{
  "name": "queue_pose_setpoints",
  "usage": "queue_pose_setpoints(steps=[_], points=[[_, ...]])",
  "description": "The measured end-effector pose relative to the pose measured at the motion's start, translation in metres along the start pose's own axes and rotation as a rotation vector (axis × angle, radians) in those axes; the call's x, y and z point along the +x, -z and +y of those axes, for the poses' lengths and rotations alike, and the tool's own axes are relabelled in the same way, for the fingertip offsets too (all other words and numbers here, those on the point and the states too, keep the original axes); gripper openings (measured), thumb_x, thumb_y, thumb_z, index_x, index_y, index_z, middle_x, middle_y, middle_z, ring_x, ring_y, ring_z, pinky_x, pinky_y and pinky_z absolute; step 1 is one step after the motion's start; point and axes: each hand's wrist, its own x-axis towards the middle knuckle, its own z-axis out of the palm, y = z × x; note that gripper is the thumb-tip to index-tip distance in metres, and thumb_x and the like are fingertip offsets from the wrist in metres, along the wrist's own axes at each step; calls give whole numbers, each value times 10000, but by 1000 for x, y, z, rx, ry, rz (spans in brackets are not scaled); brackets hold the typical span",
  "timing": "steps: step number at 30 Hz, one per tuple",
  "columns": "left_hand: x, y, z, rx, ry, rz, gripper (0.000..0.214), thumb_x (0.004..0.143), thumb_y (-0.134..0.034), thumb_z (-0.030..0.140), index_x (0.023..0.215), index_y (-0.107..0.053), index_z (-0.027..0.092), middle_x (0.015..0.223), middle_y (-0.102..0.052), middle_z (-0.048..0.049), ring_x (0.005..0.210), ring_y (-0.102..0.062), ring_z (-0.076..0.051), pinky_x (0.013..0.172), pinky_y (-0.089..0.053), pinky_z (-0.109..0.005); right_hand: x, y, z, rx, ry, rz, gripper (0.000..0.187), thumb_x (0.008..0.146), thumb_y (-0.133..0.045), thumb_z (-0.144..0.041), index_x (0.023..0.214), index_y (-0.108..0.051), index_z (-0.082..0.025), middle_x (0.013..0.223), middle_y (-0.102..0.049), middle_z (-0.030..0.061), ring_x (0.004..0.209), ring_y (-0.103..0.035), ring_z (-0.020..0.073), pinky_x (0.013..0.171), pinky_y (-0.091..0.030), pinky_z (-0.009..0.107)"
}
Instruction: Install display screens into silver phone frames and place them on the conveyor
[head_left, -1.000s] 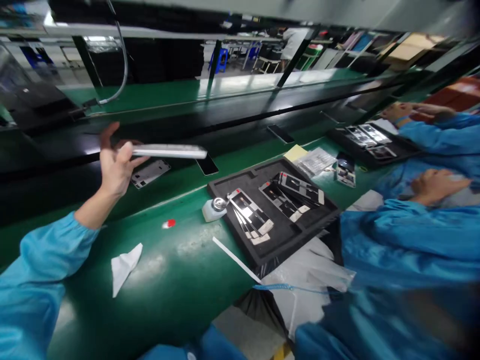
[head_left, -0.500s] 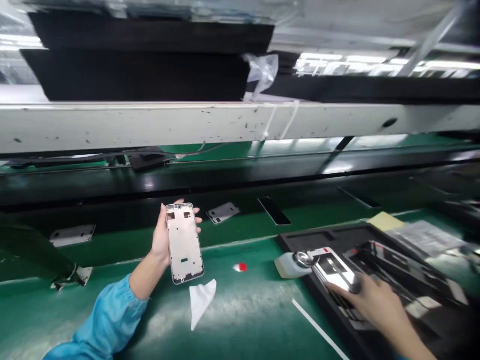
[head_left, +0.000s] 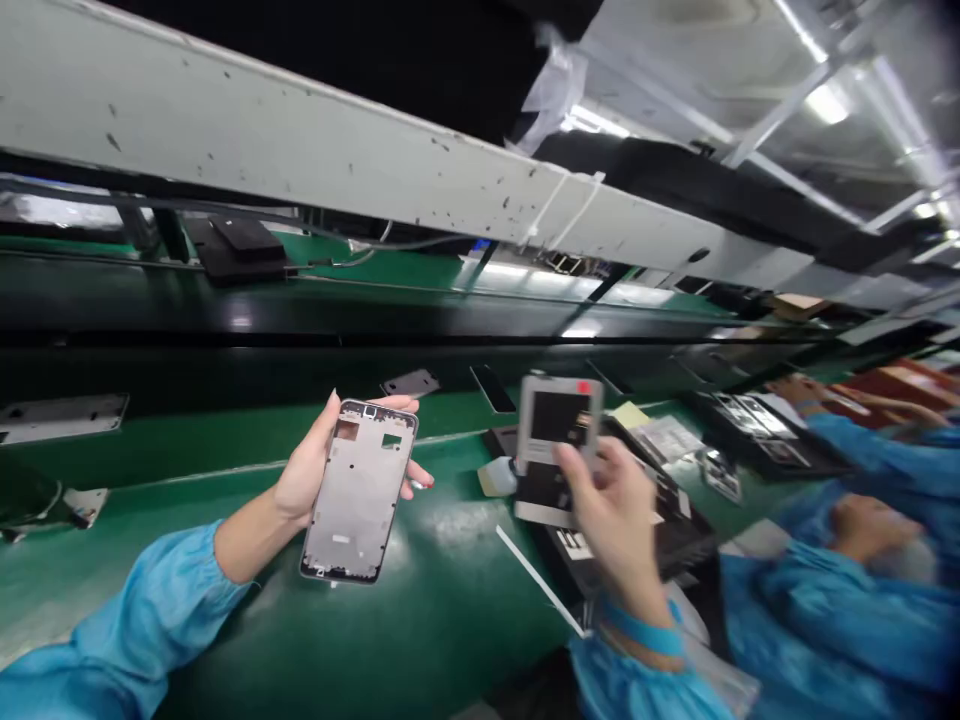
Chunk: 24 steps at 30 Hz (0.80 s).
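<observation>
My left hand [head_left: 311, 470] grips a silver phone frame [head_left: 358, 490] by its edges, with the inner side facing me, above the green bench [head_left: 420, 620]. My right hand [head_left: 611, 500] holds up a flat phone part with a dark window and a red tab [head_left: 556, 440], a little blurred by motion, just right of the frame. Below my right hand lies a black tray [head_left: 675, 535] with more such parts. A small white dispenser [head_left: 497, 476] stands at the tray's left end.
A black conveyor belt [head_left: 225, 365] runs behind the bench, carrying phone frames [head_left: 64, 415] and dark panels [head_left: 411, 383]. A white beam [head_left: 300, 150] hangs overhead. At the right a co-worker in a blue coat [head_left: 862, 600] sits by another tray [head_left: 757, 430]. A white strip [head_left: 536, 580] lies on the bench.
My right hand has lifted a phone part out of the black tray and raised it beside the frame. My left hand has brought the frame nearer and tilted it. The view has swung right.
</observation>
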Motion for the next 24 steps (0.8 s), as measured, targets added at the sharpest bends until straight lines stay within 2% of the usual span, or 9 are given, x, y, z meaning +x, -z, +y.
queue_pose_setpoints(steps=[4,7,10,12,15,17,19,22,24], points=[[-6,-10,-3,-7,87,-84,772,1017,-572,801,1500,-686,209,1010,-849,-187,832,-826,-307,767,-634,-385,-34,-81,-66,367,33,-232,440,964,-773,-642,913,-621,-232,708,-657,-16,556,-568,149,489,-448,253],[-7,-10,0,76,107,-55,904,1004,-562,831,1625,-564,173,985,-844,-191,810,-809,-302,796,-623,-403,-39,-113,-84,458,63,-182,421,1009,-727,-632,917,-604,-240,731,-653,-16,593,-607,154,521,-501,261],[-5,-8,-1,256,-52,73,957,963,-607,857,1622,-587,164,970,-837,-164,832,-788,-289,820,-621,-400,-34,-122,-93,517,127,-55,384,1075,-640,-629,1150,-645,-252,1078,-765,77,886,-761,224,722,-650,354],[-3,-6,-4,417,-194,150,890,942,-665,832,1532,-691,165,1011,-834,-159,857,-773,-275,832,-619,-382,-31,-124,-101,552,169,-89,422,1099,-594,-645,1291,-650,-273,1325,-744,127,1147,-764,281,902,-684,451],[0,-3,-12,571,-327,204,778,951,-688,787,1477,-752,217,1382,-765,-178,914,-769,-274,834,-624,-392,-29,-129,-114,564,176,-144,457,1113,-565,-651,1361,-661,-279,1446,-719,137,1358,-700,316,1084,-651,531],[1,0,-16,661,-394,202,716,1000,-652,746,1509,-731,249,1620,-614,-168,998,-774,-301,874,-632,-425,-30,-134,-120,563,163,-119,456,1120,-572,-626,1387,-651,-265,1483,-708,142,1400,-685,309,1149,-622,536],[1,5,-19,797,-471,155,655,1067,-597,664,1575,-671,257,1714,-510,-160,1215,-738,-362,998,-621,-465,-32,-138,-125,578,145,-68,430,1121,-591,-592,1379,-645,-252,1480,-705,146,1397,-692,299,1182,-601,540],[0,12,-20,1016,-546,41,657,1104,-577,544,1674,-547,220,1760,-423,-188,1578,-490,-415,1253,-495,-532,-34,-141,-129,614,113,11,328,1112,-630,-535,1266,-659,-247,1358,-739,130,1303,-737,286,1147,-615,532],[-2,14,-19,1102,-525,-12,684,1083,-625,514,1679,-528,194,1773,-383,-209,1654,-387,-422,1342,-398,-557,-34,-140,-132,602,113,58,259,1103,-650,-505,1119,-659,-247,1217,-745,98,1198,-758,267,1081,-636,495]])
